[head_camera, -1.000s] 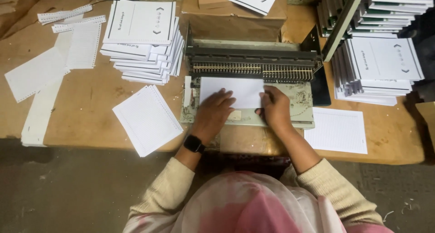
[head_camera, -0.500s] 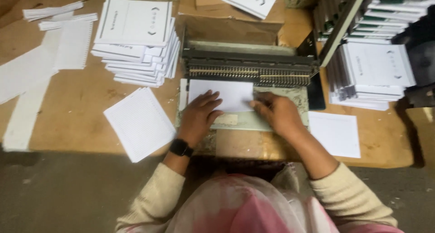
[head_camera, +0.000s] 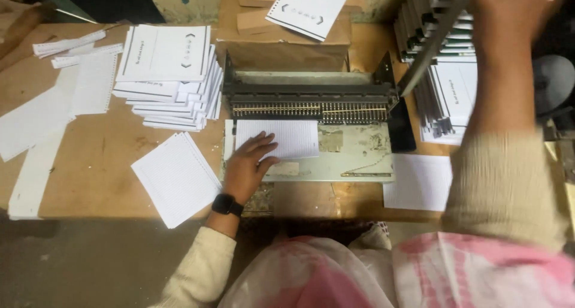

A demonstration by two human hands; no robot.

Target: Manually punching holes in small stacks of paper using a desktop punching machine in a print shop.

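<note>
White lined paper point(head_camera: 281, 137) is laid flat on the grey metal bed of the punching machine point(head_camera: 311, 101), its top edge pushed up against the row of punch teeth at 12 o'clock. The left hand point(head_camera: 248, 167) is pressed flat on the sheet's lower left corner, fingers spread and pointing toward 1 o'clock; a black watch point(head_camera: 227, 205) is worn on that wrist, above a cream sleeve. The right hand point(head_camera: 509, 11) is raised to 1 o'clock of the machine, blurred and cut off by the top edge, at the upper end of the long lever point(head_camera: 431, 50) that slants up from the machine's right side; whether the lever is gripped cannot be told.

The machine is set on a brown wooden table point(head_camera: 120, 158). At 10 o'clock of the machine, 1 stack of printed white booklets point(head_camera: 168, 74) is fanned out. At 8 o'clock of the left hand, 1 loose punched sheet point(head_camera: 176, 179) is lying tilted. At 4 o'clock of the machine, another lined sheet point(head_camera: 419, 182) is lying flat. At 2 o'clock, more stacked booklets point(head_camera: 449, 98) are seen behind the lever. At 12 o'clock, 1 cardboard box point(head_camera: 287, 47) is topped by a printed cover point(head_camera: 308, 8). Paper strips point(head_camera: 66, 44) are scattered at the far 10 o'clock corner.
</note>
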